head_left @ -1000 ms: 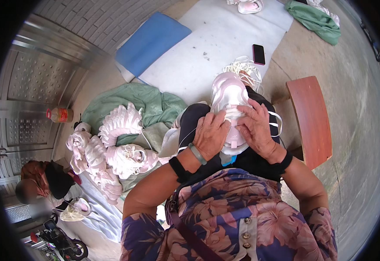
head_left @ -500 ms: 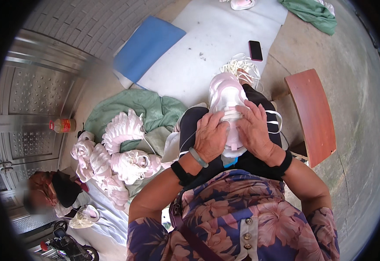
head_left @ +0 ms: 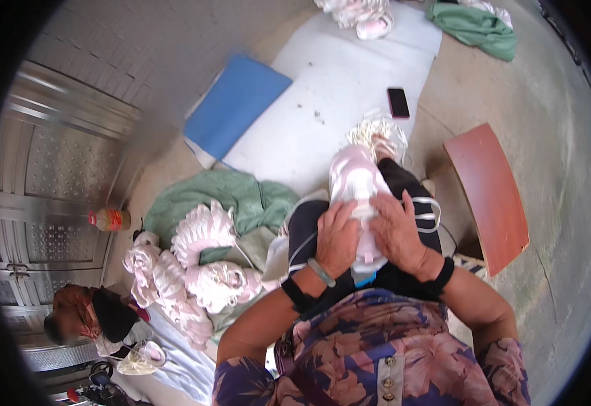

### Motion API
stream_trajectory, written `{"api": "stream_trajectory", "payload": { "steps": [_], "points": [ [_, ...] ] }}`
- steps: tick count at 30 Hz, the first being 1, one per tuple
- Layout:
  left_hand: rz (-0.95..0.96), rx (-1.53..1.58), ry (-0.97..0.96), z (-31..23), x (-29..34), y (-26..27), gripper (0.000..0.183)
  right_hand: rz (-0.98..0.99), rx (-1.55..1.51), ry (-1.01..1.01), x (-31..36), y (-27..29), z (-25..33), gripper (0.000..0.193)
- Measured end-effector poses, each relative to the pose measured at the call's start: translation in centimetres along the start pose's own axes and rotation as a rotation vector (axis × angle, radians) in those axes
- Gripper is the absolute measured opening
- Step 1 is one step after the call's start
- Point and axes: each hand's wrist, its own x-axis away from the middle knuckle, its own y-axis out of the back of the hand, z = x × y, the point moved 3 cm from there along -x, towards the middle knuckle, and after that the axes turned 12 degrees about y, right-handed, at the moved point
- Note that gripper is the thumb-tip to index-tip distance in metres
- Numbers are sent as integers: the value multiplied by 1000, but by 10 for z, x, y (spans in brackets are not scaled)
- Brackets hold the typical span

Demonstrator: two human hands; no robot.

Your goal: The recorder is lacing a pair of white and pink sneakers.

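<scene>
A pale pink and white sneaker (head_left: 356, 176) rests on my lap, its toe pointing away from me. My left hand (head_left: 337, 238) grips its left side, with the fingers bent over the lacing area. From the other side my right hand (head_left: 400, 237) holds it, the fingertips near the middle of the lacing. A white shoelace (head_left: 437, 214) loops out beyond the right hand, over my dark trouser leg. What the fingertips pinch is hidden beneath them. Just past the toe, a bundle of loose white laces (head_left: 391, 139) lies over my leg.
To the left, stacked pink-white shoe pieces (head_left: 204, 233) and a laced shoe (head_left: 222, 287) lie by a green cloth (head_left: 245, 196). Ahead are a blue mat (head_left: 238, 105) and a phone (head_left: 398, 103). A brown wooden board (head_left: 490, 196) stands right; a bottle (head_left: 111, 219) and a person (head_left: 109, 314) are left.
The whole view has shifted, so the surroundings sit lower in it. Both hands stay on the sneaker; the right hand's fingers have shifted slightly and its thumb side looks more raised.
</scene>
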Motion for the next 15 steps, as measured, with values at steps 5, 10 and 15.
{"api": "stream_trajectory", "payload": {
  "steps": [5, 10, 15],
  "points": [
    [-39, 90, -1, -3, -4, -1, 8, 35, -23, -26, 1, 6, 1, 15],
    [-102, 285, 26, -3, -9, 2, 9, 165, -156, -115, -3, 24, 0, 16],
    [-222, 515, 166, 26, 5, 23, 5, -163, -139, -159, 4, 30, -12, 25]
  ]
}}
